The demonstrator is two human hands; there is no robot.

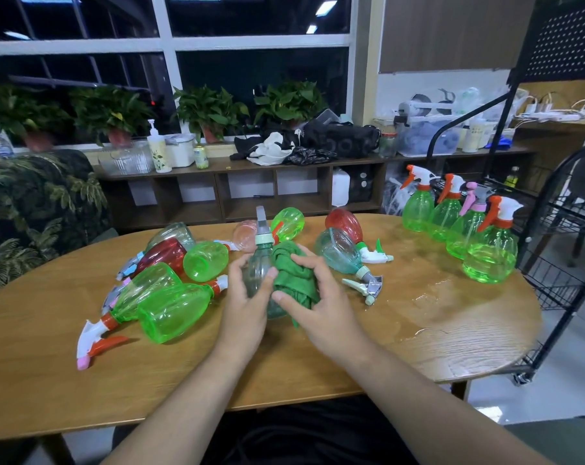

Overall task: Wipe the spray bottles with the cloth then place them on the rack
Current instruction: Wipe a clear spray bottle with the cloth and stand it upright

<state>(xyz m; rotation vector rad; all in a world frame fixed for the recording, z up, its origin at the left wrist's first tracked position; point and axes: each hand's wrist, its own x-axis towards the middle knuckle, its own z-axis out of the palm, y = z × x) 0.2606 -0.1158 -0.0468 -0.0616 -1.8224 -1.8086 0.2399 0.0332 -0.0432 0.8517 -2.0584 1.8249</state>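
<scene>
Left hand grip curls round pale spray bottle, centre frame; right hand grip bunches green cloth against it. Advice: rotate bottle, cover neck too.

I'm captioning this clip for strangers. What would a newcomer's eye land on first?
The two hands at the centre: the left hand holds a clear bottle while the right hand grips a green cloth against it. Next, the heap of green and red bottles lying on the table to the left, and four green bottles standing at its right edge beside the black rack.
</scene>
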